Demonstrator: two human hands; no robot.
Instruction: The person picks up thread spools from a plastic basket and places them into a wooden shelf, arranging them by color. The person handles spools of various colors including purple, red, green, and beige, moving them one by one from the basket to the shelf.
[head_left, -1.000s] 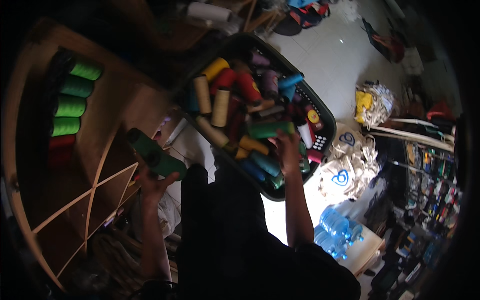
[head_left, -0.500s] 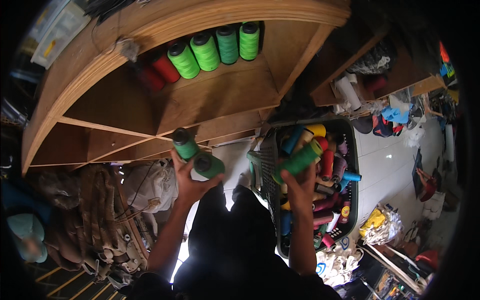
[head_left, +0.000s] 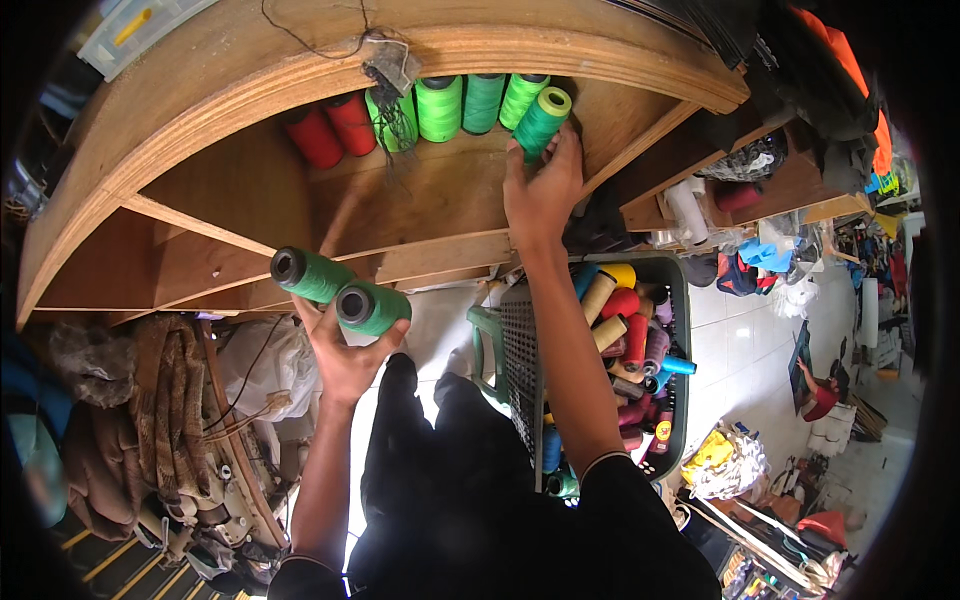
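Observation:
My right hand (head_left: 545, 185) reaches up into the wooden shelf (head_left: 420, 215), its fingers closed round a green thread spool (head_left: 542, 122) with a yellow-green top. That spool is tilted, close beside the right end of a row. In the row stand two red spools (head_left: 333, 130), several bright green spools (head_left: 440, 108) and a darker green one (head_left: 484, 103). Lower left, my left hand (head_left: 350, 360) grips two dark-capped green thread spools, one (head_left: 312, 273) behind the other (head_left: 374, 308), below the shelf's front edge.
A dark plastic basket (head_left: 520, 345) heaped with mixed-colour spools (head_left: 630, 340) stands under my right arm. Frayed dark threads (head_left: 392, 75) hang from the shelf's front edge. Folded brown cloth (head_left: 180, 410) and white plastic bags (head_left: 270, 370) lie at left. Another person (head_left: 820, 385) is far right.
My right hand has carried its green spool from above the basket up to the shelf row's right end. My left hand, still holding two spools, appears slightly further left.

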